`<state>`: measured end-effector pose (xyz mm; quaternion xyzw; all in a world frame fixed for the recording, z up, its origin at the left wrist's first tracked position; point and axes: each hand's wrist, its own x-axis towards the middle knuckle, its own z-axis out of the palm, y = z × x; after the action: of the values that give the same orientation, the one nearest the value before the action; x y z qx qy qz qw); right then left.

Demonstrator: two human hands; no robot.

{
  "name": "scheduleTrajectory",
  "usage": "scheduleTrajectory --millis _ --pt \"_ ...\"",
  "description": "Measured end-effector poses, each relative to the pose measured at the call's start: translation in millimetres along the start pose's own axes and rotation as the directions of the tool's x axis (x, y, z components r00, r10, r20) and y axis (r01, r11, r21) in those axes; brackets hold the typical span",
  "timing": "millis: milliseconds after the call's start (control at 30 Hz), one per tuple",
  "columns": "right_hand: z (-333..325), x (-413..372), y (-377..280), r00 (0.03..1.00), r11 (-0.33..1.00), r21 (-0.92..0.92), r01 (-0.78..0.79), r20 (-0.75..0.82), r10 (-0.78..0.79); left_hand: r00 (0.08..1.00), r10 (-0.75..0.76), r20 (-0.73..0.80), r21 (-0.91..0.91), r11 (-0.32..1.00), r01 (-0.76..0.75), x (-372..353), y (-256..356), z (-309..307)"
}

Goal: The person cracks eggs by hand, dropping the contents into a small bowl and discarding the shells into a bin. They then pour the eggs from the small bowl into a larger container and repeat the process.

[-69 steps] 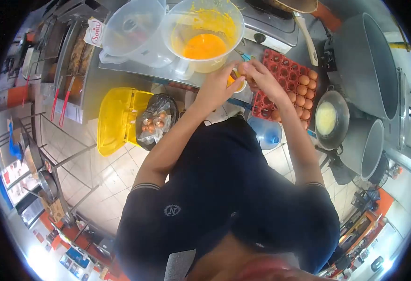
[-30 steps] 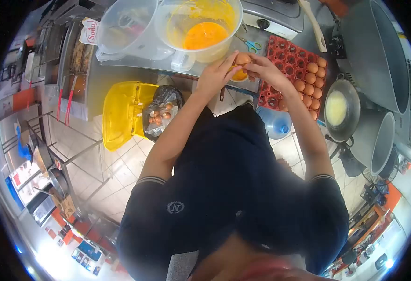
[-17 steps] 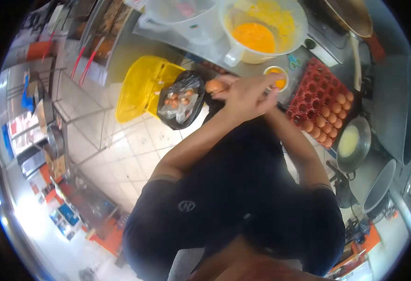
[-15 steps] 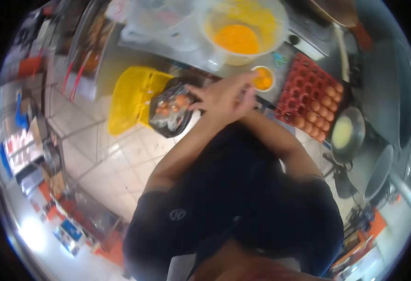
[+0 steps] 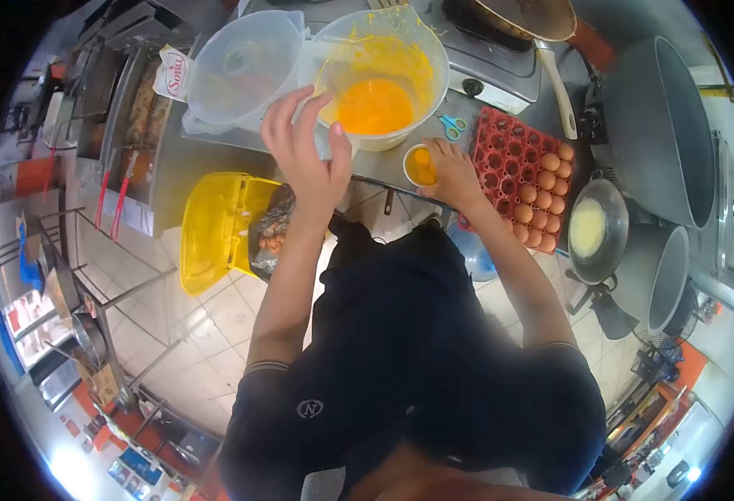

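Observation:
My right hand (image 5: 452, 175) grips the side of a small white cup (image 5: 408, 171) with egg yolks (image 5: 421, 166) in it, at the counter's front edge. Raised with its fingers spread, my left hand (image 5: 307, 150) holds nothing and is close to a large translucent pitcher (image 5: 429, 63). Beaten orange-yellow egg (image 5: 375, 106) lies in the pitcher, and yellow smears coat its inner wall. Right of the cup is a red egg tray (image 5: 494, 138); brown eggs (image 5: 542, 199) fill its right-hand part.
Another clear plastic container (image 5: 246, 63) stands at left. Blue scissors (image 5: 452, 127) lie behind the cup. A yellow bin (image 5: 208, 234) with eggshells (image 5: 273, 240) stands open below the counter. At right are a small pan (image 5: 588, 230), large pots (image 5: 659, 125) and a stove (image 5: 496, 71).
My hands were together over the counter edge; now they are apart. The left has moved up and left towards the pitcher, and the right has taken hold of the cup.

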<state>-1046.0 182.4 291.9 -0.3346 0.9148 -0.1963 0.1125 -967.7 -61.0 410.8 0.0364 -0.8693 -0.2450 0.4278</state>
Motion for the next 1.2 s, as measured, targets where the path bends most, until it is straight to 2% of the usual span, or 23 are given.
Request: scheduleTrajectory --millis 100,233,300,400,533,600,700,733,767,833,900,933,1000,1033,1133,1200 --pt "4.1 3.8 1.4 0.999 0.999 0.011 -0.043 0.02 0.042 1.0 -0.001 -0.001 -0.04 0.999 0.001 3.0 -9.9 19.1" --pt "-16.7 1.2 1.3 0.999 0.996 0.088 -0.03 -0.038 0.033 0.997 -0.03 0.065 -0.063 0.997 0.034 -0.4 -11.5 17.2" --pt "-44.8 -2.7 -1.3 0.996 0.996 0.091 -0.01 -0.089 0.018 0.994 -0.07 0.08 -0.132 0.988 0.08 -3.4 -12.1 18.1" --pt "-106.4 -4.7 -10.2 0.992 0.991 0.125 0.044 -0.125 -0.028 0.996 -0.06 0.062 -0.136 0.988 0.068 -3.5 -12.1 20.7" --pt "-179.1 4.3 -29.6 0.986 0.995 0.069 0.065 -0.156 -0.054 0.999 -0.05 0.015 -0.167 0.985 0.052 -5.6 -11.4 21.7" --pt "-204.6 13.1 -43.5 0.954 0.992 -0.029 0.124 -0.27 -0.127 0.991 -0.124 0.044 -0.149 0.98 0.13 -6.7 -8.9 20.0" --pt "-227.3 36.0 -62.1 0.941 0.98 -0.128 0.151 -0.287 -0.182 0.986 -0.169 0.017 -0.191 0.967 0.169 -7.9 -8.7 22.8" --pt "-231.0 44.5 -66.4 0.933 0.962 -0.207 0.178 -0.274 -0.232 0.99 -0.144 0.012 -0.179 0.973 0.143 -8.8 -12.6 24.8" --pt "-231.1 54.3 -71.2 0.917 0.951 -0.193 0.242 -0.275 -0.289 0.988 -0.153 0.008 -0.197 0.969 0.151 -11.5 -13.7 28.3" --pt "-221.3 75.2 -86.2 0.87 0.891 -0.383 0.246 -0.318 -0.377 0.986 -0.169 -0.009 -0.181 0.97 0.164 -12.2 -16.6 30.6" --pt "-210.4 90.3 -103.4 0.885 0.851 -0.477 0.217 -0.271 -0.378 0.981 -0.191 -0.021 -0.193 0.964 0.183 -14.1 -16.1 31.9" --pt "-205.3 99.0 -113.2 0.864 0.843 -0.472 0.257 -0.278 -0.419 0.979 -0.203 -0.026 -0.231 0.954 0.191 -14.4 -15.2 32.7" --pt "-192.9 112.1 -121.8 0.926 0.793 -0.562 0.236 -0.117 -0.359 0.974 -0.223 -0.035 -0.232 0.95 0.209 -12.7 -12.3 28.8" --pt "-185.8 119.6 -121.9 0.919 0.787 -0.566 0.246 -0.123 -0.375 0.969 -0.249 -0.012 -0.26 0.936 0.237 -12.1 -10.7 29.0" --pt "-166.5 134.5 -126.8 0.908 0.624 -0.713 0.319 0.04 -0.418 0.971 -0.236 -0.033 -0.24 0.945 0.221 -12.8 -9.0 31.1" --pt "-153.4 144.1 -121.6 0.871 0.589 -0.722 0.363 0.038 -0.49 0.969 -0.245 -0.026 -0.281 0.932 0.228 -14.0 -9.3 31.2"
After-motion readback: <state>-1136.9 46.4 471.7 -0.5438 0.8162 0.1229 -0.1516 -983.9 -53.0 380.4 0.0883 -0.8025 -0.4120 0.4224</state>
